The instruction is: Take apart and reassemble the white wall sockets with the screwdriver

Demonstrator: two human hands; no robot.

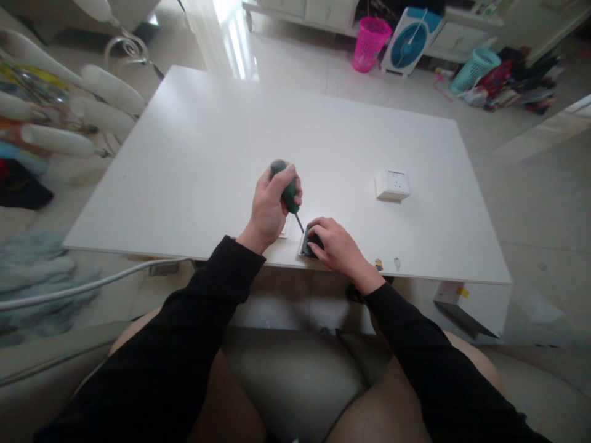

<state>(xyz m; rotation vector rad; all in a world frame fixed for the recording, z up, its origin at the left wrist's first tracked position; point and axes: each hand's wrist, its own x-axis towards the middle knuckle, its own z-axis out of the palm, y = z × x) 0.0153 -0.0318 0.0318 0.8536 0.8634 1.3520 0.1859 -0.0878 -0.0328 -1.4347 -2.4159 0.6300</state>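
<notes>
My left hand [268, 209] is closed round the green handle of a screwdriver [289, 195], whose thin metal shaft points down and to the right. The shaft's tip is at the left edge of a wall socket panel [303, 247], which has a dark back and a pale rim. Whether the tip touches the panel I cannot tell. My right hand [335, 243] grips this panel at the table's front edge, fingers bent over its dark part, covering much of it. A small white piece [285, 230] shows partly beside my left wrist.
On the white table [221, 141], a white box with a socket face [392, 185] stands to the right. Two small stickers, one a yellow figure [378, 264], lie near the front edge. A grey cable [101, 283] runs in from the left. Beyond are a pink basket [369, 46] and a fan [409, 43].
</notes>
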